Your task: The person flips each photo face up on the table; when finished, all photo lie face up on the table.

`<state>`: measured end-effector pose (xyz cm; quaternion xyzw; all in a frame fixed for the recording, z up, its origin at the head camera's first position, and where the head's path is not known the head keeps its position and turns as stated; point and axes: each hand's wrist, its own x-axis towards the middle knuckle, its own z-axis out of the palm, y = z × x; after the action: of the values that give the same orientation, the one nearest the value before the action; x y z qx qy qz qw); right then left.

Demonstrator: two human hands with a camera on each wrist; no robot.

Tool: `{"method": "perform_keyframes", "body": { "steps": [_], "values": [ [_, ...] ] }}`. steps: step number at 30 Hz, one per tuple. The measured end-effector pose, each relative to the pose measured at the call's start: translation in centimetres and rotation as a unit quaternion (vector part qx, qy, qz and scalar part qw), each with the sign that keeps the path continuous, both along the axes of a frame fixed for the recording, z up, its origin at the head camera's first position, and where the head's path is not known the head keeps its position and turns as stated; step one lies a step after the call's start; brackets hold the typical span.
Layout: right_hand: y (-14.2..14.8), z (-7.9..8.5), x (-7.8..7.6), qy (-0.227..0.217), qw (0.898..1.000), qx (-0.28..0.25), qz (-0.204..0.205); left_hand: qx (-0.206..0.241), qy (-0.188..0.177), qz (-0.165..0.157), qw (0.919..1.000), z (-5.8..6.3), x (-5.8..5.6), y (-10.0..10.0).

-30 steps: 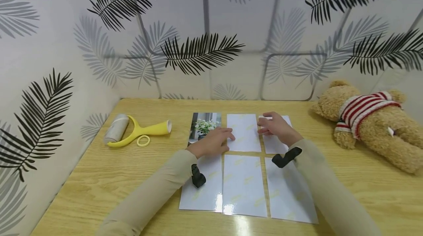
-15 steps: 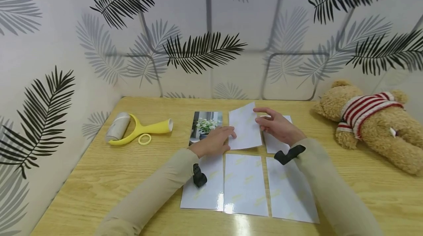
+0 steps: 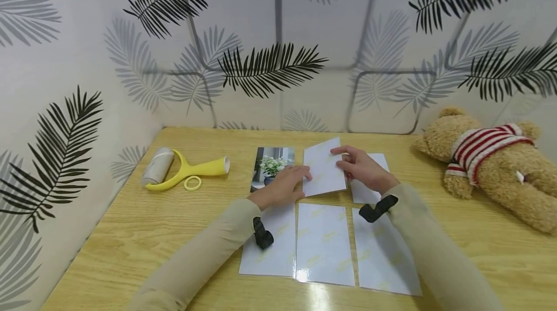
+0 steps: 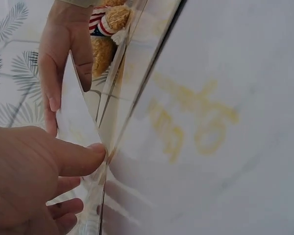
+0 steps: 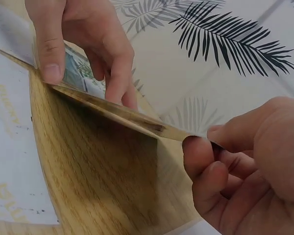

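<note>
My right hand (image 3: 364, 170) pinches the right edge of a white photo print (image 3: 323, 168) with faint yellow lettering. That edge is tilted up off the table, its dark underside showing in the right wrist view, where thumb and fingertips (image 5: 198, 149) close on it. My left hand (image 3: 283, 185) rests at the print's left side, thumb (image 4: 83, 156) touching the near corner and fingers fairly straight. Just left lies a face-up picture of white flowers (image 3: 271, 166), partly covered by the left hand. Several matching white prints, including a near-middle print (image 3: 325, 243), lie flat around.
A yellow forked handle (image 3: 202, 169) with a grey roll (image 3: 158, 167) and a yellow ring (image 3: 193, 183) lies at the left on the wooden table (image 3: 143, 233). A teddy bear (image 3: 491, 166) in a striped shirt lies at the right. A patterned wall stands behind.
The top middle print lay flat a second ago; my right hand has taken its right edge and raised it. The left hand has stayed at its left side.
</note>
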<state>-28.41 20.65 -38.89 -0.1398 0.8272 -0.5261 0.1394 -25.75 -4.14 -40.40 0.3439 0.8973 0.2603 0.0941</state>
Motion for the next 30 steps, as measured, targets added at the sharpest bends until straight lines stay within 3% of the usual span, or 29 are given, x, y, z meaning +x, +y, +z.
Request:
{"method": "perform_keyframes", "body": {
  "steps": [5, 7, 9, 11, 14, 16, 19, 23, 26, 30],
  "values": [
    [0.1, -0.3, 0.2, -0.003, 0.999, -0.03, 0.013, 0.056, 0.026, 0.042, 0.9972, 0.1, -0.3, -0.3],
    [0.2, -0.4, 0.3, -0.009, 0.999, -0.042, 0.01, 0.093, -0.006, 0.069, 0.9933, 0.5, -0.4, -0.3],
    [0.4, -0.5, 0.2, -0.011, 0.999, -0.047, 0.005, 0.136, -0.068, 0.089, 0.9843, 0.9, -0.5, -0.1],
    [0.6, -0.5, 0.2, -0.014, 0.998, -0.053, 0.0, 0.186, -0.154, 0.109, 0.9642, 1.2, -0.6, 0.1],
    [0.9, -0.5, 0.3, -0.015, 0.998, -0.065, 0.001, 0.266, -0.267, 0.132, 0.9167, 1.2, -0.8, 0.5],
    [1.0, -0.5, 0.3, -0.017, 0.997, -0.072, 0.001, 0.31, -0.313, 0.14, 0.8865, 1.0, -0.9, 0.7],
    [1.1, -0.6, 0.3, -0.017, 0.997, -0.076, -0.002, 0.345, -0.34, 0.15, 0.8616, 0.8, -1.0, 0.8],
    [1.1, -0.7, 0.3, -0.016, 0.997, -0.073, -0.006, 0.358, -0.34, 0.163, 0.8544, 0.7, -1.0, 1.1],
    [1.1, -0.7, 0.3, -0.027, 0.997, -0.066, -0.012, 0.36, -0.334, 0.168, 0.8548, 0.7, -1.0, 1.2],
    [1.0, -0.6, 0.3, -0.046, 0.998, -0.042, -0.014, 0.355, -0.321, 0.165, 0.8626, 0.8, -0.9, 1.2]
  ]
}}
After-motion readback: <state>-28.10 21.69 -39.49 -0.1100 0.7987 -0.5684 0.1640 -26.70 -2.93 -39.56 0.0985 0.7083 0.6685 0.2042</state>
